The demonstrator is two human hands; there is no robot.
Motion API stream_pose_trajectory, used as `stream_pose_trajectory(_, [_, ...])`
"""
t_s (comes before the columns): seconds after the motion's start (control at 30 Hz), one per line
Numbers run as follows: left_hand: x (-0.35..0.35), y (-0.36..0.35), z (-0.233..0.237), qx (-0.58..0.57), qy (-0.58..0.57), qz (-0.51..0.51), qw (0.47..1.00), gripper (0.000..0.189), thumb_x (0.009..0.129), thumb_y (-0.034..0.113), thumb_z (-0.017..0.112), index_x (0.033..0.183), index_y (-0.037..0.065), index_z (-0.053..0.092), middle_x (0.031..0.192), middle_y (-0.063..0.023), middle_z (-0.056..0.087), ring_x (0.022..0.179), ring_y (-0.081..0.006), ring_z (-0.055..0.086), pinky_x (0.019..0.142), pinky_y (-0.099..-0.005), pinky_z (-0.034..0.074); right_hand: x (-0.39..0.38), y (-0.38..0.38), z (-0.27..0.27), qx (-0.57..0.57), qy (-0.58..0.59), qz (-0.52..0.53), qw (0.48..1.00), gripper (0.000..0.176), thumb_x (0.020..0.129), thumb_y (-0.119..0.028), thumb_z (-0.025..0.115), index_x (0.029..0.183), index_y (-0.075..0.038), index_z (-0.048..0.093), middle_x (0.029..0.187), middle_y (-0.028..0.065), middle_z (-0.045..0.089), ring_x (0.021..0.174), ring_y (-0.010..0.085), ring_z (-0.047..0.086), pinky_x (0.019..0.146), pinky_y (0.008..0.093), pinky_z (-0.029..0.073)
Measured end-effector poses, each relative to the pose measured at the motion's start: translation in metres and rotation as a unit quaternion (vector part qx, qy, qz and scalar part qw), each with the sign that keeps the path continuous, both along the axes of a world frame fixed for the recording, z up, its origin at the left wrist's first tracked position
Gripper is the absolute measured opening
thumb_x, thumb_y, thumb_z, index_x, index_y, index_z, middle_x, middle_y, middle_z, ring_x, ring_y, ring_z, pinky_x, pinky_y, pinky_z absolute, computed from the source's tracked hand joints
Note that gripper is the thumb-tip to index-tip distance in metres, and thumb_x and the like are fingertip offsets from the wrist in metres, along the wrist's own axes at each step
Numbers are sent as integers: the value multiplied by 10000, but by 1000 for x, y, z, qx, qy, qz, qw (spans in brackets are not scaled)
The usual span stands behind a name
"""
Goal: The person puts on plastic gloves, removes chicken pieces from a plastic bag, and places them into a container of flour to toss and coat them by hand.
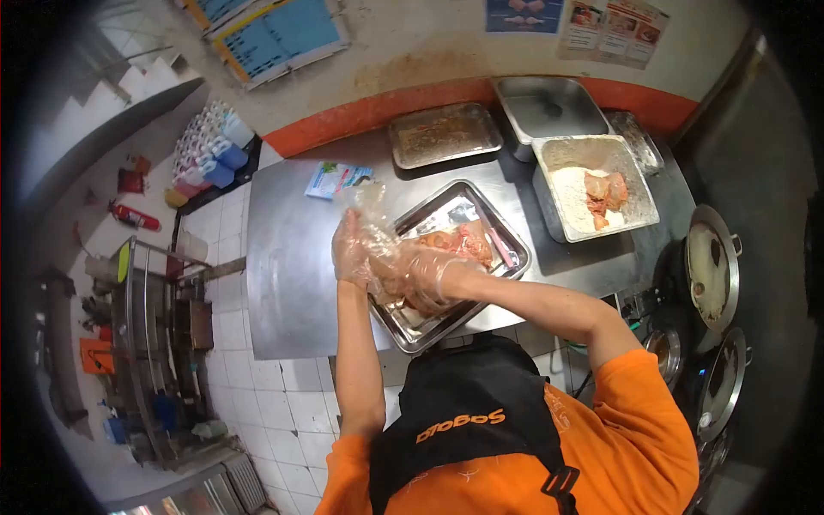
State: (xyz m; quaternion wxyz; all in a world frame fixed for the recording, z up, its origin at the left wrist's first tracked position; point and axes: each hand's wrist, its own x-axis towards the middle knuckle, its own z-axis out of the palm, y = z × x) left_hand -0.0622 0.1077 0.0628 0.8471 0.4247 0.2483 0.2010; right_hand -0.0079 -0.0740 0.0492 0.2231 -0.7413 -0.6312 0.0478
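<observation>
My left hand [348, 249] is closed round a crumpled clear plastic bag [369, 210], held upright over the left side of a steel tray [515, 249]. My right hand [433, 273], in a clear plastic glove, presses against the lower part of the bag; its fingers are hidden by plastic and glare. Inside the tray, just beyond my right hand, lie pieces of raw, reddish marinated chicken [470, 240]. A tool with a pale handle [506, 249] leans along the tray's right side.
A deep pan of flour [562, 202] with chicken pieces stands right of the tray. Behind are a stained shallow tray [412, 154] and an empty steel pan [532, 94]. A blue-and-white packet [330, 178] lies left. Woks [734, 287] stand at far right.
</observation>
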Motion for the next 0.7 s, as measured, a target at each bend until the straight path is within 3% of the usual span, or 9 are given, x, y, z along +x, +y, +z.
stream_pose_trajectory(0.1, [-17,2,3,165,45,12,985,396,999,323,542,1270,35,528,1101,-100,603,993,-177,572,888,-301,472,-3,-7,53,-58,94,-15,994,254,812,-180,630,1043,-85,676,1011,185,679,971,341,650,836,434,519])
stream_pose_trajectory(0.2, [-44,-21,35,390,127,137,902,371,985,268,573,1233,0,508,1054,-39,586,992,-121,539,885,-272,449,-6,-12,77,-91,150,-73,982,223,793,-186,635,978,-77,695,948,175,692,936,348,653,817,431,523])
stream_pose_trajectory(0.33, [-81,-38,33,375,27,184,908,336,954,179,619,1216,-1,510,1055,-58,586,990,-123,534,907,-281,436,5,-24,94,-42,219,-162,961,224,761,-232,657,901,-61,697,839,145,691,778,283,664,732,383,530])
stream_pose_trajectory(0.43, [-101,-59,46,344,-29,58,937,374,893,105,677,1208,-5,506,1120,-83,567,1009,-130,530,922,-300,441,16,-36,102,61,462,-220,857,151,735,-146,674,850,-49,664,743,35,643,668,108,596,610,270,489])
stream_pose_trajectory(0.47, [-101,-68,54,312,-49,19,949,406,880,100,687,1224,-6,498,1154,-95,553,1011,-133,530,931,-305,444,25,-37,95,90,540,-195,814,155,738,-21,721,821,-48,593,800,10,623,741,99,611,638,221,502])
stream_pose_trajectory(0.5, [-96,-73,47,307,-75,-5,949,482,868,111,700,1274,-11,472,1214,-111,524,1053,-153,531,957,-322,438,23,-35,102,87,538,-195,816,155,738,-21,721,821,-48,593,800,10,623,741,99,611,638,221,502])
stream_pose_trajectory(0.57, [-85,-81,43,300,-101,-28,948,558,855,123,713,1324,-16,445,1274,-126,494,1095,-174,531,984,-339,433,15,-35,119,193,609,-196,744,189,684,-22,731,823,-55,607,795,-7,590,725,77,562,655,229,469])
stream_pose_trajectory(0.63, [-73,-85,55,386,-119,-66,912,855,753,167,805,1429,-37,322,1324,-210,483,1198,-259,523,982,-351,455,11,-32,122,236,641,-171,710,208,682,13,714,816,-59,572,840,18,578,816,110,581,720,247,474])
stream_pose_trajectory(0.7, [-64,-73,72,424,-115,-122,890,936,722,184,823,1455,-33,283,1361,-216,456,1255,-266,478,1026,-369,418,9,-31,130,298,716,-40,630,191,681,42,660,807,-57,556,875,49,568,901,167,596,782,285,485])
